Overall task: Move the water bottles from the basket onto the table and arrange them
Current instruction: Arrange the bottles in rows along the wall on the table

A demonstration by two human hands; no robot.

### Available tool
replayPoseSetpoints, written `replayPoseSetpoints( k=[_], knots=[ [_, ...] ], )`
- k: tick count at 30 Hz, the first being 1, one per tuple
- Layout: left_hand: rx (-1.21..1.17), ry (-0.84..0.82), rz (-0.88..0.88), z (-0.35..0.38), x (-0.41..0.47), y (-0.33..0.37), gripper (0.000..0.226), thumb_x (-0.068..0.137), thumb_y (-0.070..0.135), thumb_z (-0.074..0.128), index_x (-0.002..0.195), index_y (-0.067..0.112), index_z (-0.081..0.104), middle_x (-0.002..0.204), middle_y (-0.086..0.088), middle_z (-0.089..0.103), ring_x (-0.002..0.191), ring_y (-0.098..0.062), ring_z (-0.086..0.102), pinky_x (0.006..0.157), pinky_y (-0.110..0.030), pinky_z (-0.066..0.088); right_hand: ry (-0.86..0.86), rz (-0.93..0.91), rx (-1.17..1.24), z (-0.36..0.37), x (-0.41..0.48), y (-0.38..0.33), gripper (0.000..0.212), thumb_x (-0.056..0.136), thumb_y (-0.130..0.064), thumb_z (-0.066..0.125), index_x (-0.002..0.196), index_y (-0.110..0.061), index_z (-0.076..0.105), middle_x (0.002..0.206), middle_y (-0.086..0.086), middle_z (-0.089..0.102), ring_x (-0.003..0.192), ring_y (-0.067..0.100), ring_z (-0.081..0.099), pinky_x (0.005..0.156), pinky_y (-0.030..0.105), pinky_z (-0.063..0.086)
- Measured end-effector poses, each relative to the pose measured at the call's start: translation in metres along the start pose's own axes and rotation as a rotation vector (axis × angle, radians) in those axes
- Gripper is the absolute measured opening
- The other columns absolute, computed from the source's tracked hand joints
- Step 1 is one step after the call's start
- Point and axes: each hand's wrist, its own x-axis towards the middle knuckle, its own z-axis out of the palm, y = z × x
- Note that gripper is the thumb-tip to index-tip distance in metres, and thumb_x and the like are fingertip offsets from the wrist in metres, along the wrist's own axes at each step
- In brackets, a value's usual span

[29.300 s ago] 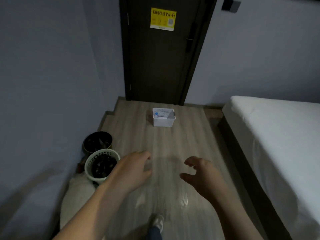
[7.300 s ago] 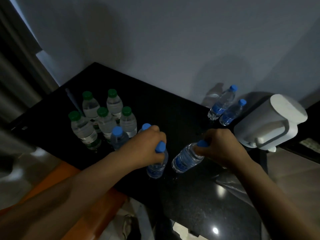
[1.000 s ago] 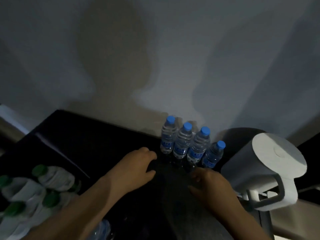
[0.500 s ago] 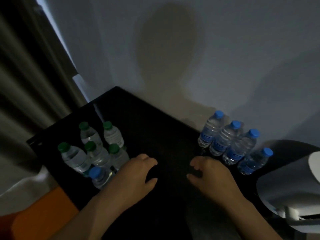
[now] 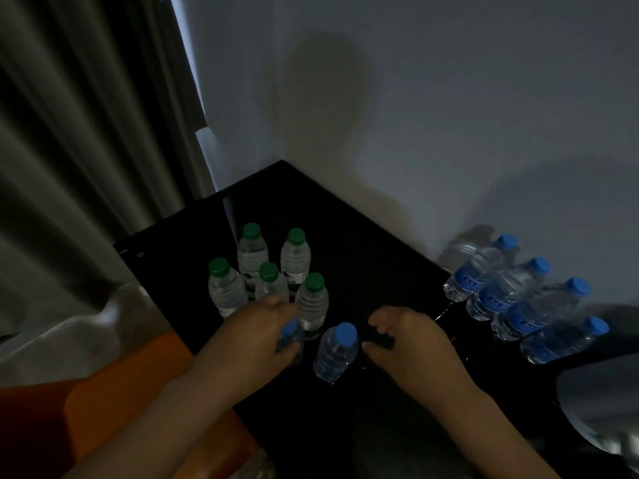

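Gripping a blue-capped bottle (image 5: 289, 335) on the black table (image 5: 363, 236), left hand (image 5: 252, 337) is curled round its neck. Green-capped cluster (image 5: 313, 300) sits right behind the knuckles, so a careless lift could topple it. Right hand (image 5: 411, 344) is loosely curled and empty, just beside the second blue bottle (image 5: 335, 354), and could knock it.

Left hand (image 5: 256, 337), held empty over desk (image 5: 363, 243) half a second before, was brought onto blue-capped bottle (image 5: 289, 335) beside green-capped bottles (image 5: 269, 271). Its fingers were curled round bottle below cap. Right hand (image 5: 408, 344) was shifted close beside second blue-capped bottle (image 5: 335, 354), not touching, fingers loosely bent. Row of blue-capped bottles (image 5: 494, 299) at wall was extended from two to four since earlier pictures.
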Motion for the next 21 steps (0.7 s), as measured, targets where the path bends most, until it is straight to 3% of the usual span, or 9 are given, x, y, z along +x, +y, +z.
replayPoseSetpoints(
  k=[6,12,15,21],
  knots=[
    [-0.015,0.007,-0.026,-0.008,-0.008,-0.026,0.035,0.088,0.032,0.059,0.121,0.021,0.056,0.115,0.002,0.054,0.101,-0.011,0.054,0.087,-0.029,0.047,0.001,0.024,-0.029,0.01,0.009,-0.021,0.04,0.084,-0.032,0.068,0.121,-0.025,0.059,0.113,-0.004,0.06,0.097,0.009,0.059,0.083,0.023,0.051],
    [-0.048,-0.016,0.005,-0.003,-0.004,-0.035,0.038,0.089,0.031,0.06,0.125,0.025,0.053,0.12,0.004,0.053,0.104,-0.01,0.054,0.089,-0.024,0.045,-0.046,0.03,-0.013,0.022,0.015,-0.031,0.035,0.085,-0.023,0.067,0.119,-0.023,0.059,0.107,-0.001,0.057,0.088,0.009,0.057,0.072,0.016,0.048],
    [-0.067,-0.031,0.014,0.001,0.0,-0.036,0.043,0.088,0.031,0.06,0.13,0.025,0.049,0.124,0.005,0.051,0.108,-0.011,0.053,0.091,-0.025,0.045,-0.079,0.023,-0.023,0.027,0.017,-0.033,0.031,0.085,-0.019,0.066,0.115,-0.021,0.06,0.106,0.001,0.057,0.089,0.011,0.058,0.076,0.022,0.051],
    [-0.065,-0.03,0.053,0.007,0.013,-0.038,0.028,0.089,0.028,0.059,0.114,0.018,0.056,0.111,0.0,0.05,0.099,-0.016,0.054,0.079,-0.025,0.044,-0.106,0.041,-0.035,0.035,0.018,-0.032,0.027,0.086,-0.016,0.064,0.113,-0.014,0.061,0.108,0.005,0.058,0.093,0.016,0.058,0.08,0.028,0.052]
  ],
)
